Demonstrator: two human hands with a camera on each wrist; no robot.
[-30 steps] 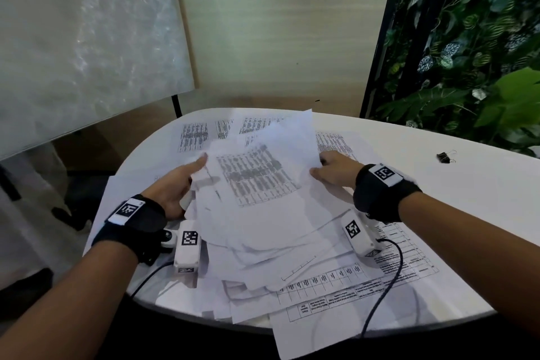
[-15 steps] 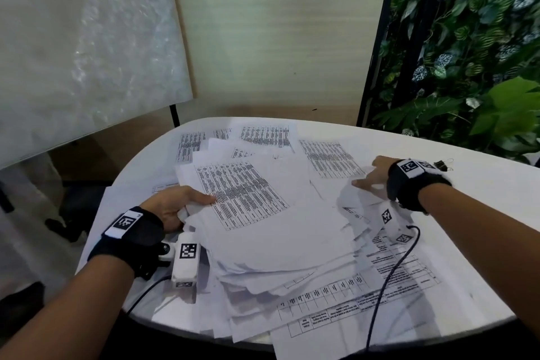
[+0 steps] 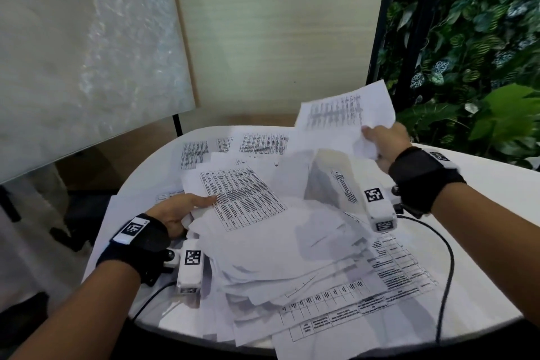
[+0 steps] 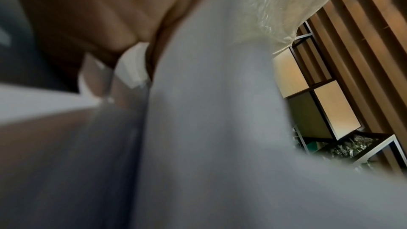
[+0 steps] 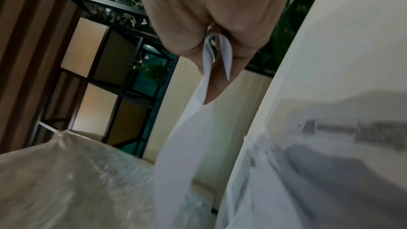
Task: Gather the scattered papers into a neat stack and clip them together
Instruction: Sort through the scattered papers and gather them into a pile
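paper (image 3: pixel 344 112) in right hand (image 3: pixel 385 140), pile (image 3: pixel 263 231) in left hand (image 3: pixel 175 212)

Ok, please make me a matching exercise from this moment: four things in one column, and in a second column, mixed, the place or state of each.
Things
1. left hand
2. right hand
3. lifted sheet
4. black cable

Places or states
A. up in the air over the far side of the table
B. pinches the corner of a paper
C. runs across the near right part of the table and over its edge
D. holds the left edge of the pile of papers, thumb on top

Pairs: 1-D, 2-B, 3-A, 4-C.
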